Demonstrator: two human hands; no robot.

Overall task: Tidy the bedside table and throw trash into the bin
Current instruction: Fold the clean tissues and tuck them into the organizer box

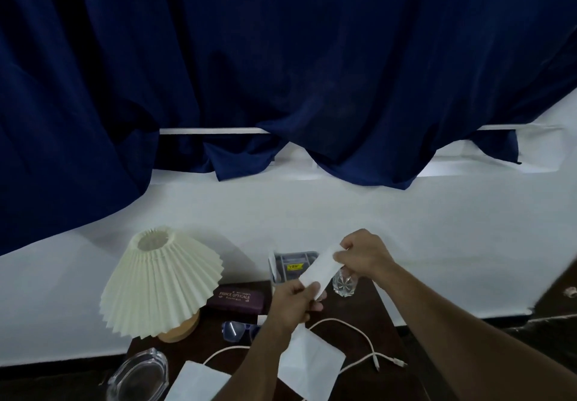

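Note:
Both hands hold a white paper strip up above the dark bedside table. My left hand pinches its lower end, and my right hand pinches its upper end. Two more white paper sheets lie on the table: one under my left forearm, another at the front edge. No bin is in view.
A pleated cream lamp leans at the table's left. Beside it lie a maroon glasses case, blue glasses, a glass ashtray, a white cable, a crystal glass and a clear organiser box. Blue curtains hang behind.

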